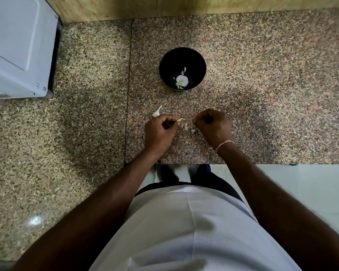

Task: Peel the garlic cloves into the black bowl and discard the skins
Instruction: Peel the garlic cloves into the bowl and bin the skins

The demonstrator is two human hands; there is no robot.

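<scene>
Left hand (160, 132) pinches a clove (179, 120); right hand (211, 125) pinches its skin (188, 123). Skin may tear short. Flakes (187, 128) litter the table (262, 94); bowl (182, 53) well apart, so the clove could drop outside.

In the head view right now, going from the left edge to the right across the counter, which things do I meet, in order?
White appliance → loose garlic clove → left hand, pinching a clove → small skin scraps → right hand, pulling skin. The black bowl lies farther back, above the hands, so I leave it out of the order.

Polished speckled granite counter (262, 94)
</scene>
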